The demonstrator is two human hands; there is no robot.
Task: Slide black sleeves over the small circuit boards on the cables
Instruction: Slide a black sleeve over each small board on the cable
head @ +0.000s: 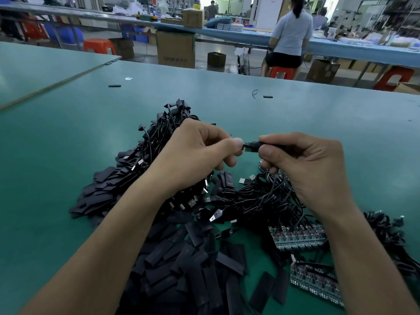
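A small board (249,148) was pinched between both hands above the middle of the green table (68,144). The left hand (195,153) was closed, thumb tip on the board's end; the right hand (304,162) was closed round a sleeve (261,145) partly over it. Loose sleeves (193,269) were heaped at the near edge, cables (256,198) tangled just under the hands, bare boards (297,238) near the right forearm.
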